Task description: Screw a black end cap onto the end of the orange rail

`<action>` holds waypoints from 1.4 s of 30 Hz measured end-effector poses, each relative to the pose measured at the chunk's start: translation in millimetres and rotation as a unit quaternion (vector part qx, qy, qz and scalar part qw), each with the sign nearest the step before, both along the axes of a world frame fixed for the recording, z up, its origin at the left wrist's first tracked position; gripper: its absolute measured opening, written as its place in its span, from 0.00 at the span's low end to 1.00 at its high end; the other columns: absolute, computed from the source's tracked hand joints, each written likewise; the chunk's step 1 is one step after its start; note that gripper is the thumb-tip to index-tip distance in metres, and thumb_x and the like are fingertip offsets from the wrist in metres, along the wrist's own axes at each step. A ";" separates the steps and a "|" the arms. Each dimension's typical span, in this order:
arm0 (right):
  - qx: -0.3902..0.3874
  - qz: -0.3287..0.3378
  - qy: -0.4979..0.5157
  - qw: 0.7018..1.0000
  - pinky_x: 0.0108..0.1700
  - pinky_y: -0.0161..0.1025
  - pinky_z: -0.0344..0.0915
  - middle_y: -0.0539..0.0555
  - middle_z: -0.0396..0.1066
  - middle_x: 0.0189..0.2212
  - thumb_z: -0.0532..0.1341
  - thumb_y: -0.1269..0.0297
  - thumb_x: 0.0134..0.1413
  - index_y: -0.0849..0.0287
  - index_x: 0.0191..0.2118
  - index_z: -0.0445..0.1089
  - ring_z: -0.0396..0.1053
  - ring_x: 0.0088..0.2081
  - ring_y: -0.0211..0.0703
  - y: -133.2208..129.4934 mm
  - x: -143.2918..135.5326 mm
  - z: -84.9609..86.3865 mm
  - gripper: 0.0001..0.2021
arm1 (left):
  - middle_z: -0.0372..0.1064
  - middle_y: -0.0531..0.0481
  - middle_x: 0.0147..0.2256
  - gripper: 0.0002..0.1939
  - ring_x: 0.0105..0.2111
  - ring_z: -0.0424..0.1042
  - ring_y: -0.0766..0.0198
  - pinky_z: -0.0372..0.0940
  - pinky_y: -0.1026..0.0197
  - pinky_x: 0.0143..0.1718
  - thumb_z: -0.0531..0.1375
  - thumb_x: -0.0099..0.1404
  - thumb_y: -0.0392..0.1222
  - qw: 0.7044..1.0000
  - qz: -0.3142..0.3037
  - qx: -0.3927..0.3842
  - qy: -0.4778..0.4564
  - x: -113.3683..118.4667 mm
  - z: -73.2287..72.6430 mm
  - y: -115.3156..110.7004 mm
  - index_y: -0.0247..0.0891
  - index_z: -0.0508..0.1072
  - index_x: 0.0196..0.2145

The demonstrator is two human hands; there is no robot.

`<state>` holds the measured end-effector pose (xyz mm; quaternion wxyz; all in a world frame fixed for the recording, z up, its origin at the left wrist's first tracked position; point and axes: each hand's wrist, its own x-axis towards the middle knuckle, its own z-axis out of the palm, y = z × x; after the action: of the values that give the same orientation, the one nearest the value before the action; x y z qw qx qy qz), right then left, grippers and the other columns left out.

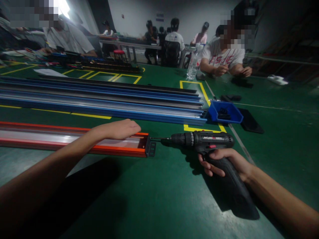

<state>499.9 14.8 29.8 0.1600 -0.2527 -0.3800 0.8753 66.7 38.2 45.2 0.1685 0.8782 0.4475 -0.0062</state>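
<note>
Left forearm [57,162] is nearest the lens in the head view, crossing the tabletop [149,202] to the orange-red channel [119,150]. Left hand [122,128] lies palm-down across the channel near its right end; fingers mostly hidden, can't tell how far curled or whether gripping. Right hand [234,161] is wrapped round the handle of the black drill [216,141]; trigger finger unclear. Bit [161,138] points left at the black end plate [149,147] on the channel's end; too small to tell whether the tip touches.

For good work: keep the bit square to the plate and in line with the channel, press steadily, run slowly, and ease off once tight. Left hand should brace against push and twist, fingers clear of the tip.
</note>
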 end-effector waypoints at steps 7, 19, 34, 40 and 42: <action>0.001 0.009 0.009 1.000 0.39 0.36 0.71 0.53 0.75 0.30 0.63 0.64 0.60 0.69 0.45 0.78 0.64 0.21 0.31 1.0 1.2 -1.5 0.14 | 0.62 0.52 0.23 0.19 0.25 0.62 0.62 0.57 0.60 0.31 0.46 0.74 0.36 1.000 0.004 -0.007 -0.002 0.1 -0.1 -0.2 0.41 0.60 0.24; 0.002 0.011 0.013 1.000 0.40 0.36 0.72 0.53 0.75 0.29 0.62 0.64 0.60 0.69 0.45 0.78 0.65 0.21 0.31 1.6 0.2 -0.2 0.14 | 0.64 0.51 0.25 0.19 0.26 0.63 0.62 0.58 0.60 0.31 0.45 0.74 0.38 1.000 0.012 -0.016 0.009 0.4 0.3 -0.3 0.40 0.61 0.25; -0.012 0.008 0.028 1.000 0.39 0.34 0.72 0.56 0.76 0.30 0.62 0.65 0.59 0.71 0.45 0.79 0.66 0.21 0.30 1.7 0.3 -2.2 0.15 | 0.61 0.52 0.24 0.20 0.25 0.61 0.63 0.55 0.60 0.30 0.45 0.75 0.35 1.000 0.010 -0.013 0.008 1.8 0.7 -0.6 0.40 0.60 0.24; -0.007 0.010 0.018 1.000 0.40 0.35 0.72 0.54 0.76 0.29 0.61 0.65 0.60 0.70 0.45 0.79 0.64 0.21 0.30 2.1 1.2 -1.9 0.15 | 0.62 0.52 0.24 0.20 0.25 0.61 0.63 0.56 0.60 0.31 0.44 0.76 0.37 1.000 0.011 -0.015 0.002 0.6 -1.5 1.1 0.39 0.61 0.24; -0.004 0.005 0.012 1.000 0.39 0.35 0.72 0.55 0.76 0.30 0.61 0.65 0.60 0.70 0.45 0.79 0.64 0.21 0.30 2.2 1.0 -1.9 0.15 | 0.63 0.52 0.25 0.20 0.26 0.62 0.63 0.56 0.60 0.31 0.45 0.76 0.37 1.000 0.009 -0.015 -0.002 -0.1 -2.5 1.6 0.39 0.61 0.25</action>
<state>500.9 17.0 27.9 0.1589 -0.2409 -0.3754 0.8808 66.6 39.7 42.7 0.1822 0.8715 0.4551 -0.0097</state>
